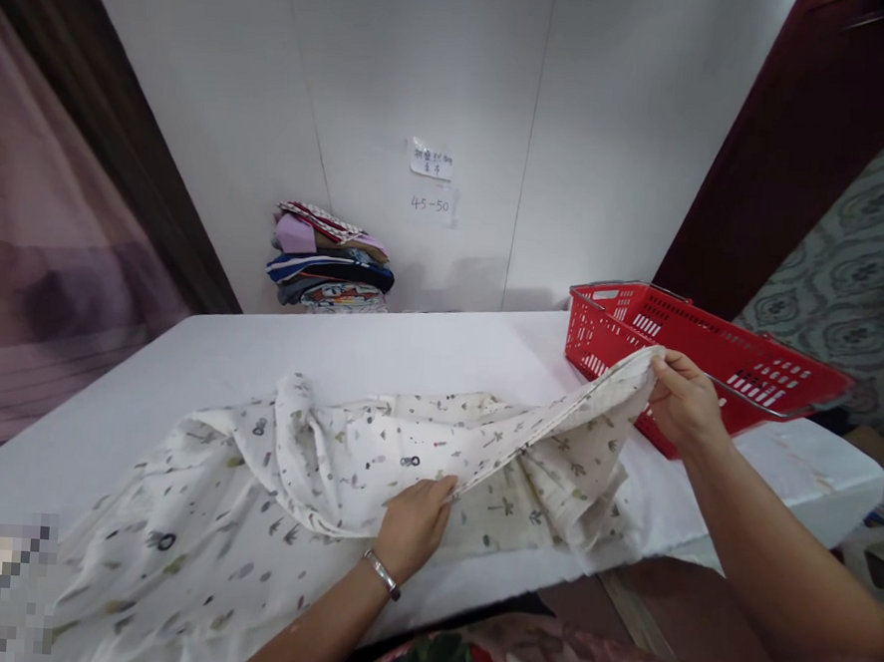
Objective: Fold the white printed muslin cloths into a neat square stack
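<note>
A large white cloth (pixel 252 499) printed with small plants and animals lies rumpled across the table and spreads toward the lower left. My left hand (pixel 416 524), with a silver bracelet at its wrist, pinches the cloth's edge near the middle. Farther right, my right hand (pixel 684 396) grips a corner of the same cloth and lifts it above the table. Between the two hands the edge runs taut and slanting, and layered folds hang below it.
On the white table (pixel 478 353), a red plastic basket (pixel 718 348) with metal handles stands at the right, just behind my right hand. A stack of folded fabrics (pixel 331 264) rests against the back wall. Paper labels (pixel 432 161) are stuck to that wall.
</note>
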The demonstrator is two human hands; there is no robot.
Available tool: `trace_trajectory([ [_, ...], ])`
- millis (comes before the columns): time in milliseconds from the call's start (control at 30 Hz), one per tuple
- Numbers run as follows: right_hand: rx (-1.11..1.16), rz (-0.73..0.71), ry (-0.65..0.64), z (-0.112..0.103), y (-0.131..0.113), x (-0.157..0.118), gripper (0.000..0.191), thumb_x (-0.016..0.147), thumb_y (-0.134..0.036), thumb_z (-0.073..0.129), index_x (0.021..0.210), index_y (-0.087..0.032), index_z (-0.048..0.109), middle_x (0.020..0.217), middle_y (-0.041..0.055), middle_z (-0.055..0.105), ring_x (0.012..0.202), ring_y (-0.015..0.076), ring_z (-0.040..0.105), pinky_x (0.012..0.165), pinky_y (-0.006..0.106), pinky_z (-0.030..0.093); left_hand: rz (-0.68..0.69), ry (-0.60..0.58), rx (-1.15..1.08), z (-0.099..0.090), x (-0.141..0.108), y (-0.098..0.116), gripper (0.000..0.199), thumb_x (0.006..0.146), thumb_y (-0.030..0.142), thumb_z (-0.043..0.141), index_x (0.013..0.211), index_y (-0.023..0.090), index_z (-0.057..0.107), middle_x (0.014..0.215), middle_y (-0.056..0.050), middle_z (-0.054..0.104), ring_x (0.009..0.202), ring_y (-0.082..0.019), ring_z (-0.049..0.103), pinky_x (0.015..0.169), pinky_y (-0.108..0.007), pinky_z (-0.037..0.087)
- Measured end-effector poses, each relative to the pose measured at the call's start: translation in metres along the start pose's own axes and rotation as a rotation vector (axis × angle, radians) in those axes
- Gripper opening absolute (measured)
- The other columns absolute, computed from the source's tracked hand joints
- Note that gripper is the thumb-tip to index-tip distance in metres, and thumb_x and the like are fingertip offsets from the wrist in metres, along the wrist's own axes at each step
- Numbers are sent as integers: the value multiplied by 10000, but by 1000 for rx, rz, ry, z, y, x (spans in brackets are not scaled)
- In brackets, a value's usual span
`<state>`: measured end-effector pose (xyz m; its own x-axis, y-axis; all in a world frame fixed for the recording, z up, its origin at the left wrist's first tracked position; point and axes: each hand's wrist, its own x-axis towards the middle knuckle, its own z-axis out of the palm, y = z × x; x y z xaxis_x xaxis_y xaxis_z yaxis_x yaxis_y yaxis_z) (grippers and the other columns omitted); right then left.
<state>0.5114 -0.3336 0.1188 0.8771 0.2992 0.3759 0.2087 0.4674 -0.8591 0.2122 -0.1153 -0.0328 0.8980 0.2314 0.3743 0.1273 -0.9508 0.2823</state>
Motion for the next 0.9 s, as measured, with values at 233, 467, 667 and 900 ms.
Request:
trace_trajectory([
  [233,-4,11,27,3,-2,2,168,634,-248,758,739,-210,632,714,-48,633,610,74,577,592,182,480,-136,-61,67,-16,0,-9,419,759,26,400,1115,183,555,974,-52,658,877,-179,599,769,-308,470],
  [467,24,-25,148,8,0,7,93,669,-190,716,704,-205,631,690,-44,632,590,75,577,589,186,485,-301,-113,165,-40,1,-21,323,732,14,392,888,199,607,971,-49,611,891,-174,558,760,-288,428],
  [667,62,-26,164,11,-8,21,72,706,-137,683,726,-162,618,662,-27,629,579,82,577,595,199,478,-369,-18,299,-67,0,-62,311,733,70,385,884,178,635,864,-66,647,854,-214,578,764,-326,429],
  [900,101,-75,197,28,-36,58,183,787,0,524,701,-138,608,651,-6,633,577,84,565,661,219,476,-432,146,262,-122,16,-98,349,755,175,365,968,204,640,935,-29,685,842,-185,619,733,-261,460],
])
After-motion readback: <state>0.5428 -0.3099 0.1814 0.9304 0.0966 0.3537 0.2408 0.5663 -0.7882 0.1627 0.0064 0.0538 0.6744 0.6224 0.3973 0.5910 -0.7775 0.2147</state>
